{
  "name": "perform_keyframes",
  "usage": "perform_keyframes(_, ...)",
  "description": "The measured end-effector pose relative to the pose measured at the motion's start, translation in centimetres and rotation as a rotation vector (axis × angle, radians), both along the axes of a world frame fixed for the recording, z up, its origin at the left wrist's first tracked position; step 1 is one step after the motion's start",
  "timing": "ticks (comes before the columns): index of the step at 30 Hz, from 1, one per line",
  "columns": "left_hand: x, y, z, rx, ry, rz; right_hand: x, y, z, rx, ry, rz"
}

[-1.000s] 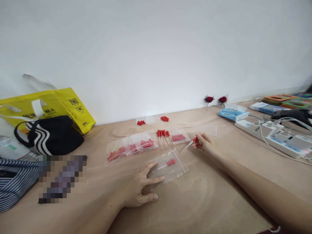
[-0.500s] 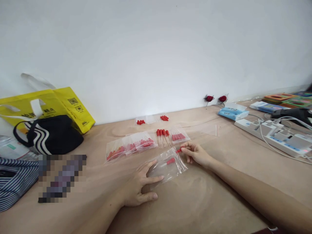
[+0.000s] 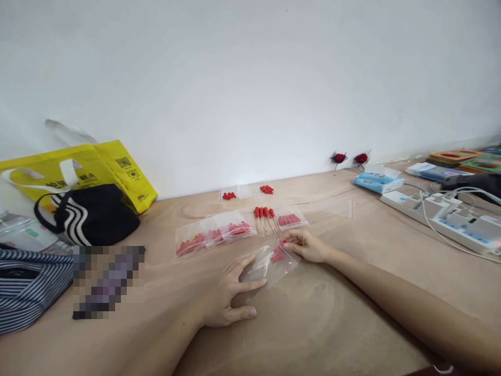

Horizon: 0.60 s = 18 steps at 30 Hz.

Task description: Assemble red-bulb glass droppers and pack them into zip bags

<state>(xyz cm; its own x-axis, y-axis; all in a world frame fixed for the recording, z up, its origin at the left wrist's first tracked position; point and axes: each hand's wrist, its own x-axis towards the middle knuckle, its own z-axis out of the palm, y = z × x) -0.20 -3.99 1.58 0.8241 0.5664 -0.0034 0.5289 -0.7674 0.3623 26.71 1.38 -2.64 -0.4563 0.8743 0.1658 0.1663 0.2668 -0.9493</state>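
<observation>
My left hand (image 3: 233,292) lies with its fingers spread at the left edge of a clear plastic bag (image 3: 254,271). At the bag's upper right, the thumb and fingers of my right hand (image 3: 307,245) are closed on a small red piece (image 3: 284,243), partly hidden by the fingers. Red pieces (image 3: 277,257) show inside the bag. Behind it lie several red-tipped sticks (image 3: 265,213), between a filled bag (image 3: 288,219) on the right and more bags of red pieces (image 3: 237,228) on the left.
Two small groups of red pieces (image 3: 266,189) lie near the wall. At left are a yellow bag (image 3: 97,162), a black bag (image 3: 102,214) and striped cloth (image 3: 35,292). At right stand a blue tissue pack (image 3: 378,181) and a power strip (image 3: 403,203) with cables.
My right hand has moved slightly inward over the bag's opening with the red piece. More red now shows in the bag. My left hand has hardly moved, and the view has shifted slightly.
</observation>
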Motion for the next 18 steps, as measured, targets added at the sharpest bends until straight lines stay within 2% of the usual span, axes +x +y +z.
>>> perform_keyframes(3, 0.1, 0.0, 0.1, -0.001, 0.022, 0.012, -0.1, 0.0, 0.0, 0.116, -0.125, -0.082)
perform_keyframes(6, 0.1, -0.1, 0.2, -0.003, 0.041, 0.01, -0.2, -0.1, 0.0, 0.197, -0.181, -0.096)
perform_keyframes(8, 0.1, 0.0, 0.2, 0.001, 0.039, 0.002, -0.5, -0.2, 0.0, 0.199, -0.185, -0.135)
perform_keyframes(13, 0.0, 0.0, 0.0, 0.001, -0.004, -0.007, -1.4, -0.4, -0.6, 0.176, -0.233, -0.358)
perform_keyframes(15, 0.0, 0.0, 0.0, -0.008, -0.009, -0.003, -1.3, -0.6, -0.6, 0.16, -0.214, -0.287)
perform_keyframes(18, 0.0, 0.0, 0.0, -0.014, 0.014, 0.013, -0.2, -0.3, -0.1, 0.074, -0.116, -0.013)
